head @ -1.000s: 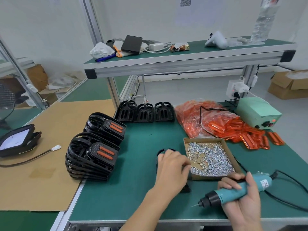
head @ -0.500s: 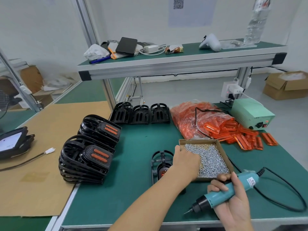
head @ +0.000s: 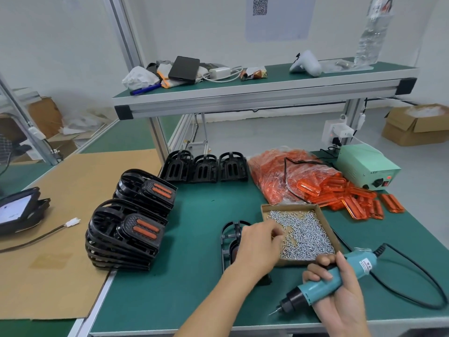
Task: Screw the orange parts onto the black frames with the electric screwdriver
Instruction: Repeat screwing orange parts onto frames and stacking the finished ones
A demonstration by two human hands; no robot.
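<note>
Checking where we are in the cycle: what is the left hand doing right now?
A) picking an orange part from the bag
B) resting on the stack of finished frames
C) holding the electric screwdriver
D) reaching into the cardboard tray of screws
D: the left hand has its fingertips among the screws in the cardboard tray, while the right hand grips the electric screwdriver.

Black frame [head: 230,237] half under left hand [head: 258,246]

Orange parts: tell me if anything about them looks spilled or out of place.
Yes. Loose orange parts have spilled out of the torn bag and lie scattered across the mat toward the right edge. A black cable is draped over the bag.
</note>
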